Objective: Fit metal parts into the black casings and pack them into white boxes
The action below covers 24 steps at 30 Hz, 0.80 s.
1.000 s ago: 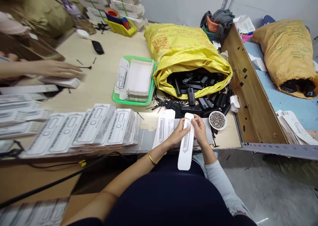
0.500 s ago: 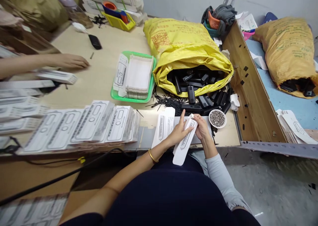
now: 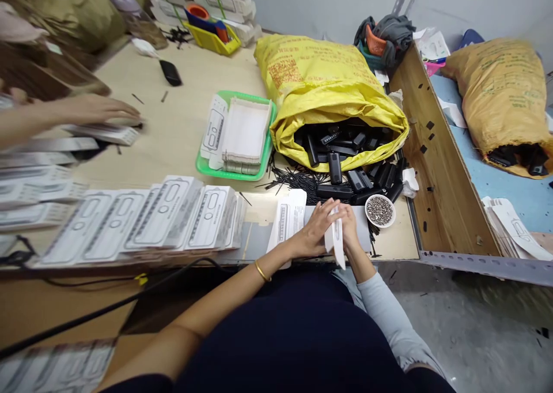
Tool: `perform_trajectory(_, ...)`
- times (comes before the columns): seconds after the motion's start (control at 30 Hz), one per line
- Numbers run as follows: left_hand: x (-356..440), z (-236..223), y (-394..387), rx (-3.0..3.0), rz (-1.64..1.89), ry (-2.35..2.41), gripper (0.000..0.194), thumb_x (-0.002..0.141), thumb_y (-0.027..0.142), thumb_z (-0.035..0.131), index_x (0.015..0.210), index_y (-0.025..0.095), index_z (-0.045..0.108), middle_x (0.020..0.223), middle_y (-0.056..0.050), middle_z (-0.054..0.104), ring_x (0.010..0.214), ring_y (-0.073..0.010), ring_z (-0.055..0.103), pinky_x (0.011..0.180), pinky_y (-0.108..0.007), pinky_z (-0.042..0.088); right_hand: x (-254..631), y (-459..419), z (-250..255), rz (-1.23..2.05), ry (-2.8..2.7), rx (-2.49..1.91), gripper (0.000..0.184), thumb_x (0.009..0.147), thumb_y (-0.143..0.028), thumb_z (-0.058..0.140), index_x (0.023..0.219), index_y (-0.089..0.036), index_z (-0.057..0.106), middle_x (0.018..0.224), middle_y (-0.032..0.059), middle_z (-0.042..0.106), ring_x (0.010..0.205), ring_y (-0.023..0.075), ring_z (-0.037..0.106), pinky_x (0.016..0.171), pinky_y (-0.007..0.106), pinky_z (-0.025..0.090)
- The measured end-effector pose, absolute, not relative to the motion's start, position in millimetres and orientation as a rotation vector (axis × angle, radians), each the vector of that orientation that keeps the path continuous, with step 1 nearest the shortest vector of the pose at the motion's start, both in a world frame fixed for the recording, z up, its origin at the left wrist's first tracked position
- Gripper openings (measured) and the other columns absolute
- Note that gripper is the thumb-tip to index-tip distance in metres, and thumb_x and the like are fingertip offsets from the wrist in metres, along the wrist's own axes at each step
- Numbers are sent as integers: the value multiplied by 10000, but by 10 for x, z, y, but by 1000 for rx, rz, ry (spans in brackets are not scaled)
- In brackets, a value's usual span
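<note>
Between my two hands, a white printed cardboard box (image 3: 337, 237) stands on edge at the front of the table, with a flap jutting toward me. My left hand (image 3: 317, 230) is closed around its left side. On the other side my right hand (image 3: 349, 226) grips it, its fingers near the top end. Flat white printed sheets or cartons (image 3: 287, 217) lie left of my hands. A white bowl of small metal pieces (image 3: 380, 211) sits just right of them. Black plastic cases (image 3: 334, 191) and thin black sticks (image 3: 298, 178) lie beyond.
An open yellow sack (image 3: 319, 87) spills black cases. Left of it is a green basket (image 3: 201, 163) of flat cartons. Rows of printed boxes (image 3: 168, 208) line the front left. A co-worker's hand (image 3: 95, 110) moves at far left. A wooden divider (image 3: 444, 180) bounds the right.
The box has turned from showing its printed face to standing narrow side up, its open flap lifted. Both hands have closed in around it. The co-worker's hand has shifted left.
</note>
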<state>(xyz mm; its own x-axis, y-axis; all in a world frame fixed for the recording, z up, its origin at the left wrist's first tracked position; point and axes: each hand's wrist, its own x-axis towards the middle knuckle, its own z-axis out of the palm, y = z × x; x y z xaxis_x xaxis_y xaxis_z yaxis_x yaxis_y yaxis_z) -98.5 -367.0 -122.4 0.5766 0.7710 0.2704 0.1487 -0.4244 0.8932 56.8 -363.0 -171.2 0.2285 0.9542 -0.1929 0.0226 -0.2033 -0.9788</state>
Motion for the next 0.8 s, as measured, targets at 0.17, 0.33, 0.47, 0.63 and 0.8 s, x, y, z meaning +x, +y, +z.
perform_trajectory(0.17, -1055, -1064, -3574, 1695, 934, 1322, 699, 716, 393, 678, 1299, 166, 367, 1168, -140, 586, 1076, -279, 586, 904, -399, 467, 701, -3147, -1658, 596, -1853, -1774, 356, 839, -129, 423, 1162, -182, 565, 1211, 149, 566, 1178, 275, 432, 1076, 517, 246)
perform_trajectory(0.33, -1140, -973, -3434, 1618, 576, 1637, 674, 721, 429, 634, 1296, 161, 406, 1143, -130, 617, 1018, -290, 605, 838, -386, 469, 1067, -2794, -1500, 352, -2116, -1848, 486, 800, -51, 394, 1247, -164, 551, 1150, 158, 559, 1105, 275, 454, 1053, 498, 293)
perform_trajectory(0.47, -1140, -948, -3356, 1692, 454, 1573, 507, 714, 425, 619, 1141, 156, 578, 1071, -111, 650, 943, -287, 611, 773, -361, 472, 1189, -2924, -1161, 245, -1897, -1598, 519, 787, -57, 409, 1262, -212, 550, 1218, 127, 504, 1178, 266, 399, 1034, 444, 357)
perform_trajectory(0.63, -1143, -956, -3326, 1746, 483, 1272, 506, 639, 360, 685, 1100, 158, 637, 975, -62, 670, 885, -245, 606, 809, -340, 471, 1043, -3121, -991, 774, -2190, -1010, 513, 758, -50, 411, 1153, -303, 619, 1220, 37, 571, 1187, 233, 458, 1043, 462, 370)
perform_trajectory(0.8, -1152, -1002, -3380, 1568, 847, 1264, 660, 661, 339, 681, 1263, 113, 531, 1133, -110, 630, 1025, -249, 585, 926, -360, 447, 929, -2918, -1418, 794, -1776, -1560, 302, 877, -233, 418, 1139, -190, 562, 1063, 98, 624, 999, 219, 564, 901, 408, 454)
